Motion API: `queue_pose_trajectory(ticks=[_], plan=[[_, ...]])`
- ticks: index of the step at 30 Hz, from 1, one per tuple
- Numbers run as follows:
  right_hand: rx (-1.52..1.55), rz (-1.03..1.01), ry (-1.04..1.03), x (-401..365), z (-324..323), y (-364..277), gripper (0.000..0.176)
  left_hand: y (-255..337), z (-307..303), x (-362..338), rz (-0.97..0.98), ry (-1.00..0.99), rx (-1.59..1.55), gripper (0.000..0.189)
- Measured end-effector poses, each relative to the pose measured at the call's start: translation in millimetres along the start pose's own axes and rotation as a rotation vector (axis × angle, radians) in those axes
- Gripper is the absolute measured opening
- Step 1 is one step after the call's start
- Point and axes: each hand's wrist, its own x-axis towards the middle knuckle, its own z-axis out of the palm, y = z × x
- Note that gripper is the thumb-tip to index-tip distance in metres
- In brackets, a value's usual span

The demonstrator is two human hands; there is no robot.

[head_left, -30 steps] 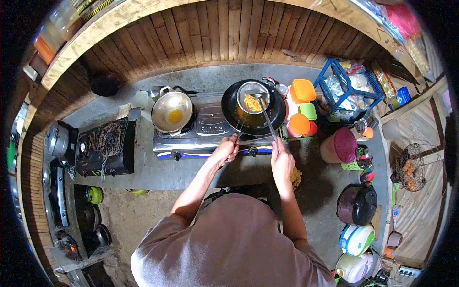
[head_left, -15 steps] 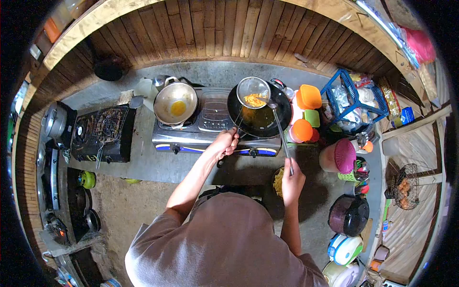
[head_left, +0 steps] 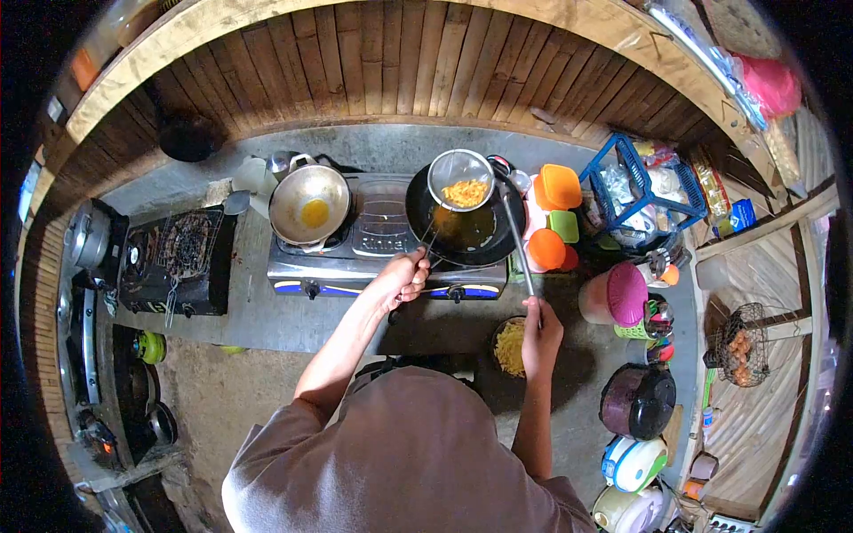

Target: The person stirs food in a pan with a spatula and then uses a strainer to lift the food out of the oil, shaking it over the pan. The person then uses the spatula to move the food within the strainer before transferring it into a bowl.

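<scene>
My left hand (head_left: 404, 277) is closed round the thin handle of a wire-mesh strainer (head_left: 449, 167), which is held over the black wok (head_left: 418, 211) on the stove's right burner. Orange-yellow fried pieces (head_left: 466, 193) lie bunched in the strainer's near side. Dark oil (head_left: 458, 233) shows in the wok below. In my right hand (head_left: 540, 338) is a long-handled metal cooking utensil (head_left: 518, 238), slanting up so that its head overlaps the wok's right edge. Beside my right hand stands a bowl of pale yellow pieces (head_left: 510, 346), partly covered by the hand.
A metal pan (head_left: 286, 200) with yellow oil sits on the left burner of the stove (head_left: 378, 282). Orange-lidded containers (head_left: 544, 249) and a blue basket (head_left: 626, 160) crowd the wok's right side. A second stove (head_left: 147, 253) with a wire grill is at the left.
The whole view has shifted slightly. The utensil's handle sits a little farther right relative to the wok, and more of the bowl shows. The strainer stays over the wok.
</scene>
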Motion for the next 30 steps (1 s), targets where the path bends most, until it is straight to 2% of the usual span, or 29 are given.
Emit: queue_pose_trajectory(ticks=[3, 5, 6, 8, 9, 11, 14, 15, 16, 18, 21, 24, 25, 26, 30], plan=[[0.051, 0.12, -0.082, 0, 6, -5, 0.029, 14, 13, -14, 0.046, -0.019, -0.003, 0.037], [0.036, 0.028, -0.06, 5, 22, -6, 0.029, 13, 12, -12, 0.04, -0.035, -0.018, 0.036], [-0.09, 0.026, -0.077, 6, 32, -1, 0.029, 9, 9, -5, 0.032, -0.024, -0.038, 0.035], [-0.003, -0.13, 0.024, 11, 65, 27, 0.028, -2, 0, 15, 0.031, -0.022, -0.051, 0.035], [-0.061, -0.182, 0.032, 14, 75, 31, 0.029, -11, -8, 26, -0.004, -0.044, -0.069, 0.035], [-0.168, -0.091, -0.013, 18, 89, 42, 0.032, -18, -13, 34, -0.066, -0.056, -0.099, 0.036], [-0.275, -0.069, -0.004, 20, 84, 25, 0.033, -4, -6, 25, -0.006, -0.08, -0.034, 0.037], [-0.33, -0.142, 0.021, 24, 80, 20, 0.035, 8, 3, 16, -0.017, -0.067, -0.036, 0.038], [-0.326, -0.127, 0.019, 27, 75, 8, 0.035, 20, 17, 5, 0.025, -0.01, 0.033, 0.038], [-0.387, -0.138, 0.025, 31, 66, -7, 0.034, 36, 27, -7, 0.104, -0.076, 0.042, 0.038], [-0.375, -0.337, 0.179, 37, 73, 3, 0.032, 43, 34, -16, 0.098, -0.117, 0.022, 0.036], [-0.463, -0.252, 0.121, 28, 87, 29, 0.031, 15, 11, 10, 0.027, -0.1, -0.044, 0.036], [-0.482, -0.161, 0.08, 22, 94, 39, 0.031, 5, 6, 16, 0.006, -0.073, -0.041, 0.035], [-0.415, -0.116, 0.031, 18, 100, 49, 0.031, -6, 1, 22, -0.007, -0.026, -0.042, 0.035], [-0.175, -0.161, 0.037, 22, 91, 52, 0.033, -14, -8, 25, -0.063, -0.027, -0.044, 0.035]])
